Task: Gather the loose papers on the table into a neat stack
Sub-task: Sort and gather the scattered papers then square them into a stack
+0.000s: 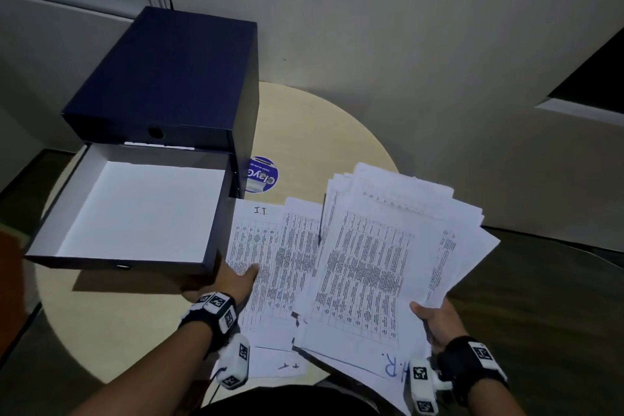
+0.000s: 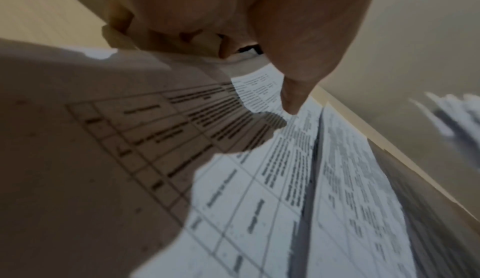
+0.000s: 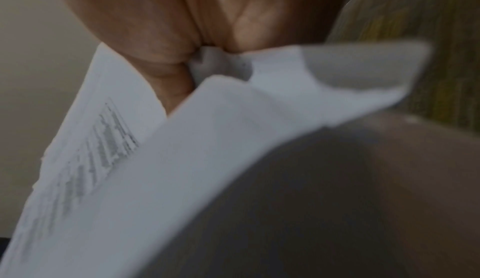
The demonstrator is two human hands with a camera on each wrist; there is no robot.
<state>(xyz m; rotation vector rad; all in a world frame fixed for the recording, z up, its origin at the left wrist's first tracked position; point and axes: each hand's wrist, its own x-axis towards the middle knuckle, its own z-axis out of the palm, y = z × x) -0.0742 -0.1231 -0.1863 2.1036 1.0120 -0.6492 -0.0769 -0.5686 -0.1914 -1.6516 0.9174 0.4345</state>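
Note:
A sheet marked "I.T." [image 1: 256, 246] lies flat on the round beige table [image 1: 304, 128], overlapped on its right by a second printed sheet [image 1: 299, 246]. My left hand [image 1: 241, 277] pinches the I.T. sheet's left edge. Its thumb [image 2: 293, 99] lies on the printed sheet [image 2: 233, 200] and its other fingers curl at the paper's edge. My right hand [image 1: 435, 324] grips the lower right corner of a fanned bundle of papers [image 1: 371, 263], raised above the table's right side. A sheet marked "H.R." [image 1: 388, 365] shows at the bundle's near end. In the right wrist view, the bundle [image 3: 207, 159] is blurred.
A dark blue drawer box [image 1: 169, 78] stands at the table's back left, its white-lined drawer [image 1: 118, 262] pulled out toward me and nothing in it. A round blue sticker [image 1: 263, 174] lies beside the box. A wall rises right behind the table.

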